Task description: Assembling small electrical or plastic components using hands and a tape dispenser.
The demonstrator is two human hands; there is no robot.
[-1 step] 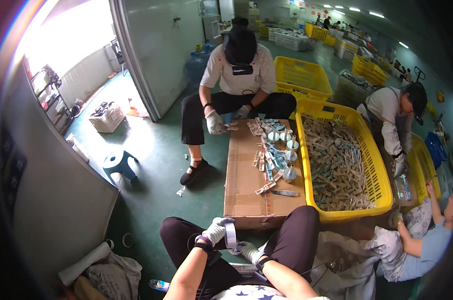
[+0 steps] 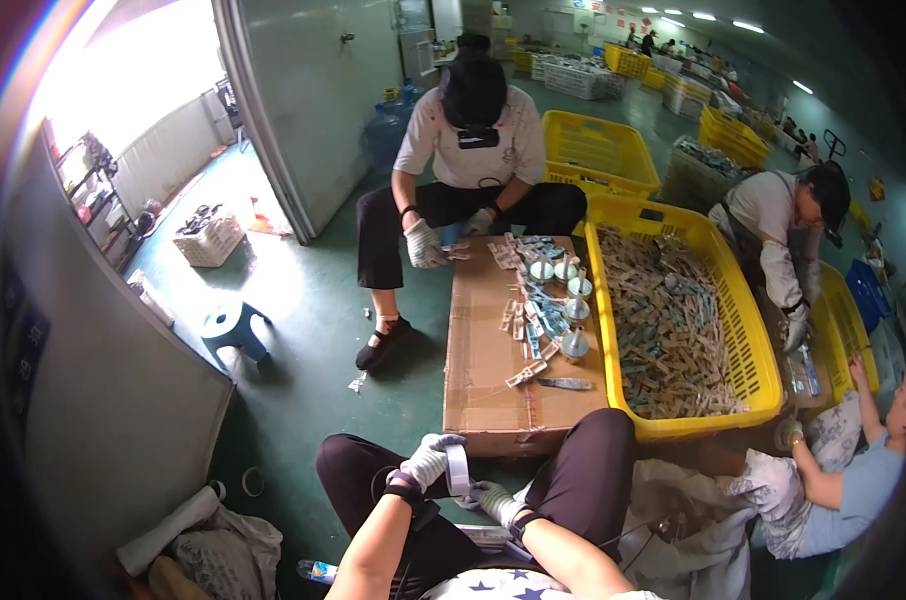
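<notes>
Above my lap, my left hand [image 2: 428, 461] in a striped white glove grips a white roll of tape [image 2: 457, 470], its fingers closed around the rim. My right hand [image 2: 497, 502], gloved too, is closed with its fingertips at the roll's lower edge; any loose tape end is too small to make out. Just beyond my knees is a cardboard box [image 2: 478, 380] used as a work surface. On it lie many small flat tan and blue pieces [image 2: 541, 315], several round weights with upright stems [image 2: 575, 345], and a knife-like tool [image 2: 566, 383].
A yellow crate [image 2: 768, 405] heaped with similar pieces stands right of the box. Across from me sits a person [image 2: 473, 150] with gloved hands; two more people [image 2: 785, 230] work at right. A blue stool [image 2: 235, 330] stands left. Cloth sacks [image 2: 228, 550] lie at lower left.
The whole view has shifted slightly to the left. Both my hands keep the same hold at the tape roll, and nothing else has visibly moved.
</notes>
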